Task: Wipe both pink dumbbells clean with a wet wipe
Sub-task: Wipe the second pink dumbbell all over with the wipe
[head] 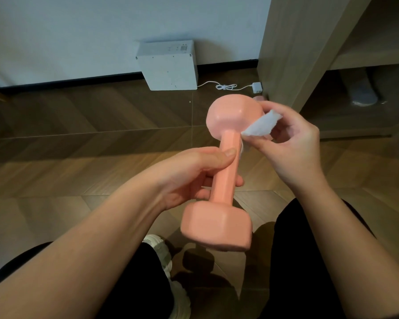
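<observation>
A pink dumbbell (225, 171) is held in the air over my lap, its handle pointing away from me. My left hand (194, 173) is wrapped around the handle. My right hand (290, 143) pinches a white wet wipe (260, 125) against the right side of the far head, where it meets the handle. A small piece of a second pink thing (259, 98) shows on the floor behind the far head; most of it is hidden.
A white box (168, 65) stands on the wooden floor against the wall, with a white cable and charger (256, 87) beside it. A wooden cabinet (309, 54) rises at the right. My dark trousers and a white shoe (164, 256) are below.
</observation>
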`<state>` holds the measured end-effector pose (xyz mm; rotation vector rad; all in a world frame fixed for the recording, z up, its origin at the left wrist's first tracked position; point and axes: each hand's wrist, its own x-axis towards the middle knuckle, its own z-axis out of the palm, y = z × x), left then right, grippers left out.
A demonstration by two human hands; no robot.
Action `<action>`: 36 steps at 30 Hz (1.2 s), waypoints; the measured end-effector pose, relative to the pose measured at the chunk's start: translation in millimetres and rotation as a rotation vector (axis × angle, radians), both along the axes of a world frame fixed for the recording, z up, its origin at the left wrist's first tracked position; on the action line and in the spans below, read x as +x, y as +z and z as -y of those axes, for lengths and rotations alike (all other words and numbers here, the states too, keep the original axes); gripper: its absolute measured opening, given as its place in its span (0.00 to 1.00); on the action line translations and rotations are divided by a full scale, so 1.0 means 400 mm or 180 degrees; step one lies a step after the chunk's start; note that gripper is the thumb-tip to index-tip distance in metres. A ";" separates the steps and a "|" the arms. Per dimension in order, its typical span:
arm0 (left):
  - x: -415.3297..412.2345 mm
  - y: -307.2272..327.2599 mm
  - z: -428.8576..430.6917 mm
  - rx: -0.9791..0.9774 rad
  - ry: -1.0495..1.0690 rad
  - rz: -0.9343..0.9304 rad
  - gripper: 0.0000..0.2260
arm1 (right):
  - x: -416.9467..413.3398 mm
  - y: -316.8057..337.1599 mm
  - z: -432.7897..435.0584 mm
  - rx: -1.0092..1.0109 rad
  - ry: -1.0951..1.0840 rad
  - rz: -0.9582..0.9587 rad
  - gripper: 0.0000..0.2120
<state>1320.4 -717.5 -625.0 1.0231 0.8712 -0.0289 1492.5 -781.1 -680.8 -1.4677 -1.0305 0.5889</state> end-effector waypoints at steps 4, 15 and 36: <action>0.008 -0.002 0.009 0.0184 -0.0093 -0.0099 0.19 | -0.008 0.005 0.005 -0.0024 0.0063 -0.0081 0.24; -0.002 0.009 0.001 -0.0460 0.0101 0.0287 0.16 | 0.005 0.014 0.001 0.0110 -0.0045 0.0060 0.25; -0.003 -0.001 0.013 0.0377 0.0032 -0.0197 0.18 | -0.006 0.003 0.001 0.0043 -0.0002 -0.0250 0.30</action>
